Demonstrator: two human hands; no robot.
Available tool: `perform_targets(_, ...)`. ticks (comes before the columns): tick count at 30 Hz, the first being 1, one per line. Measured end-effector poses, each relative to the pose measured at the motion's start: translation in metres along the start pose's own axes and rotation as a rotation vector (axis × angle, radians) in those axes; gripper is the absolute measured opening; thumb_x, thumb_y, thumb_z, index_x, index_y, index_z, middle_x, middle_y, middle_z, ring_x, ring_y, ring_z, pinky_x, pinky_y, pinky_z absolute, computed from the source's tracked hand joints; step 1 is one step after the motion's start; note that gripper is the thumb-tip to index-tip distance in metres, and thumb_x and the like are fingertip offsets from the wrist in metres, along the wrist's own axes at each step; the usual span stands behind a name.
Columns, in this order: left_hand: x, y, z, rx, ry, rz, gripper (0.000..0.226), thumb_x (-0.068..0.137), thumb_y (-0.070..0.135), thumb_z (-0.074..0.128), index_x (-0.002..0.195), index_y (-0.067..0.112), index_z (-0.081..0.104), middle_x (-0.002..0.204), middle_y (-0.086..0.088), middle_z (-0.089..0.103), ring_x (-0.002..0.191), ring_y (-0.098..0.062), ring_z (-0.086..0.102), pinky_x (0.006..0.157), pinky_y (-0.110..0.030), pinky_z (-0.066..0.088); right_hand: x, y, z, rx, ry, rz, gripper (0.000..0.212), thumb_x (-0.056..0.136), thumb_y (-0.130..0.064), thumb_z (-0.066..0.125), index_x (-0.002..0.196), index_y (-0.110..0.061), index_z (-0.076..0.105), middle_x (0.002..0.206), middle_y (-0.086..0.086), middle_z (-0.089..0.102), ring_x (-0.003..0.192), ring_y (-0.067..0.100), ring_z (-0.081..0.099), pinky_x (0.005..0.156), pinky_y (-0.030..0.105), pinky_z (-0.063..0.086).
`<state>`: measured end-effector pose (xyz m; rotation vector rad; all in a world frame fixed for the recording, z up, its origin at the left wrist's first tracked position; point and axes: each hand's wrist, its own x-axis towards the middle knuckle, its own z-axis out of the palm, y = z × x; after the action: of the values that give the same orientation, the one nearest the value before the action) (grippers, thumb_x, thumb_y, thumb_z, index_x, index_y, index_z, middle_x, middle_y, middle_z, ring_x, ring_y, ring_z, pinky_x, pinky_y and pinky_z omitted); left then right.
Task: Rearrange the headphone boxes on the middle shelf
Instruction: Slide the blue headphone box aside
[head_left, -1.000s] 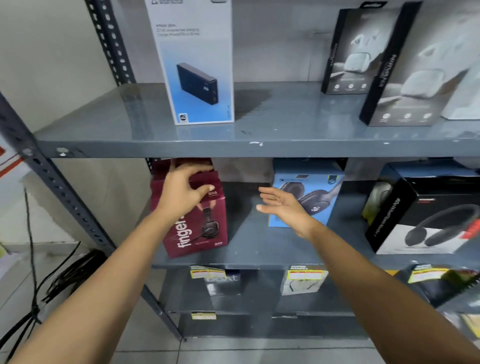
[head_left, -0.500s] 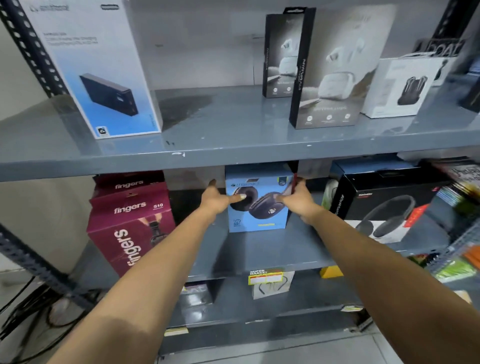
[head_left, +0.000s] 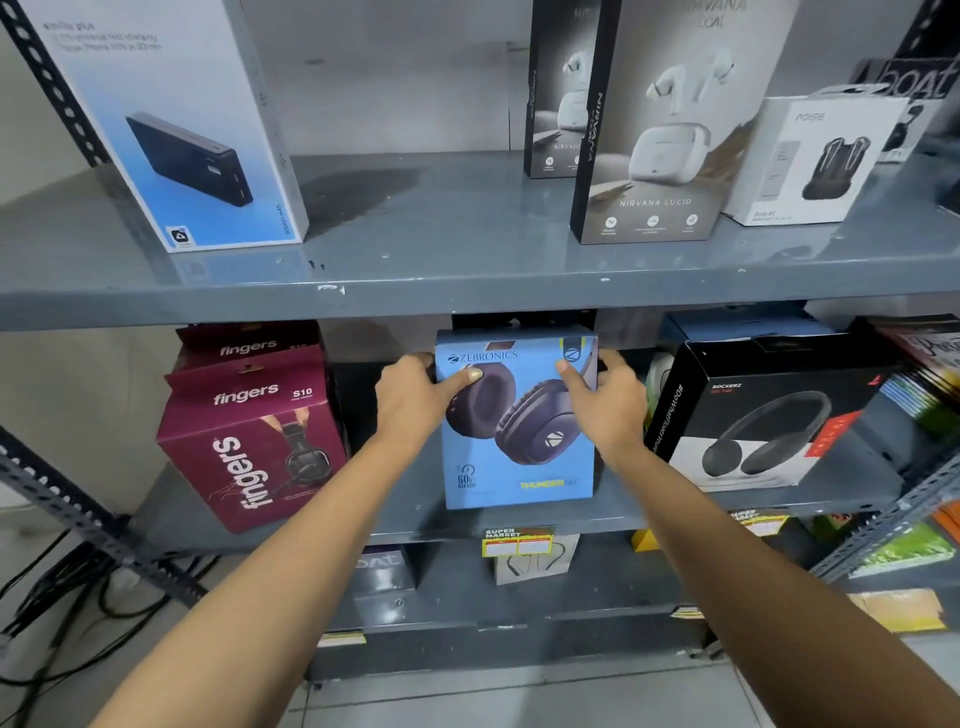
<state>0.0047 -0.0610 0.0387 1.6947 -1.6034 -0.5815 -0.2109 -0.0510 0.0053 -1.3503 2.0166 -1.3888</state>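
Both hands, left hand (head_left: 415, 397) and right hand (head_left: 608, 400), clasped around the upright blue headphone box (head_left: 519, 441) between them.

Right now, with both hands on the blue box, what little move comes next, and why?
Probably slide the blue Zebronics headphone box a little forward toward the front edge of the grey metal middle shelf. The left hand and right hand each have a grip on one side of it, and it sits further back than the maroon Fingers headphone box beside it.
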Motion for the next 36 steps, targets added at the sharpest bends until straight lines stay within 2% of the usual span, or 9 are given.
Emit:
perform_targets(6,-0.034,0.001,-0.034,0.189,0.107,0.043,0.058,0.07,0.076,0.064,0.08,0.019,0.075,0.058,0.0,0.066,0.063,-0.024,0.064,0.05,-0.03,0.043,-0.011,-0.02,-0.021,-0.008,-0.138,-0.093,0.044,0.082,-0.049,0.073,0.1,-0.01,0.064,0.071,0.005,0.068,0.07,0.027,0.065,0.069,0.038,0.053)
perform_targets(13,-0.089,-0.02,-0.038,0.175,0.045,-0.034,0.044,0.083,0.051,0.07,0.105,0.014,0.061,0.081,0.0,0.07,0.082,-0.03,0.067,0.073,-0.04,0.054,0.009,-0.027,0.015,-0.028,-0.585,-0.045,0.088,0.036,-0.04,0.091,0.112,-0.021,0.052,0.11,-0.003,0.071,0.104,0.018,0.069,0.093,0.041,0.056)
perform_targets(18,-0.118,-0.037,-0.029,-0.07,-0.108,-0.141,0.055,0.083,0.037,0.076,0.121,0.015,0.043,0.1,-0.008,0.068,0.09,-0.025,0.063,0.083,-0.038,0.052,0.019,-0.058,0.066,0.037,-0.762,-0.012,0.081,0.064,0.007,0.083,0.133,-0.014,0.044,0.118,0.006,0.062,0.113,0.024,0.061,0.096,0.037,0.052)
perform_targets(22,-0.118,-0.053,-0.022,-0.226,-0.133,-0.162,0.068,0.078,0.035,0.078,0.126,0.035,0.031,0.12,0.012,0.065,0.108,-0.017,0.065,0.092,-0.033,0.05,0.021,-0.068,0.104,0.084,-0.853,0.015,0.085,0.068,0.017,0.072,0.14,-0.015,0.04,0.125,0.009,0.059,0.123,0.028,0.055,0.101,0.042,0.051)
perform_targets(26,-0.112,-0.059,-0.023,-0.199,-0.101,-0.169,0.081,0.077,0.033,0.078,0.136,0.041,0.023,0.122,0.013,0.063,0.109,-0.019,0.066,0.088,-0.037,0.052,0.015,-0.058,0.13,0.186,-0.841,0.084,0.092,0.07,0.02,0.064,0.146,-0.022,0.033,0.119,0.008,0.061,0.121,0.03,0.058,0.099,0.045,0.053)
perform_targets(29,-0.114,-0.065,-0.028,0.075,-0.166,-0.221,0.084,0.078,0.048,0.074,0.144,0.029,0.026,0.134,0.006,0.053,0.113,-0.027,0.062,0.081,-0.035,0.046,0.008,-0.054,0.124,0.203,-0.792,0.074,0.085,0.073,0.014,0.061,0.144,-0.026,0.035,0.124,0.002,0.061,0.121,0.023,0.057,0.096,0.038,0.054)
perform_targets(32,-0.117,-0.062,-0.037,0.349,-0.387,-0.303,0.05,0.08,0.063,0.064,0.112,0.026,0.058,0.115,0.004,0.065,0.107,-0.026,0.063,0.081,-0.033,0.048,0.002,-0.046,0.097,0.185,-0.655,-0.019,0.076,0.077,0.01,0.059,0.143,-0.023,0.041,0.128,0.004,0.055,0.125,0.019,0.052,0.102,0.033,0.048)
perform_targets(34,-0.117,-0.049,-0.028,0.414,-0.503,-0.251,0.042,0.08,0.066,0.061,0.077,0.025,0.055,0.088,0.004,0.064,0.094,-0.025,0.063,0.073,-0.031,0.046,-0.001,-0.032,0.053,0.167,-0.515,-0.133,0.067,0.076,0.01,0.063,0.136,-0.019,0.052,0.119,0.009,0.056,0.114,0.017,0.059,0.097,0.025,0.049)
perform_targets(36,-0.113,-0.03,-0.009,0.396,-0.547,-0.183,0.042,0.08,0.065,0.063,0.073,0.027,0.048,0.097,0.0,0.07,0.1,-0.024,0.065,0.08,-0.033,0.051,-0.005,-0.012,0.004,0.096,-0.366,-0.317,0.057,0.073,0.008,0.072,0.125,-0.014,0.062,0.12,0.002,0.051,0.107,0.01,0.056,0.092,0.007,0.039)
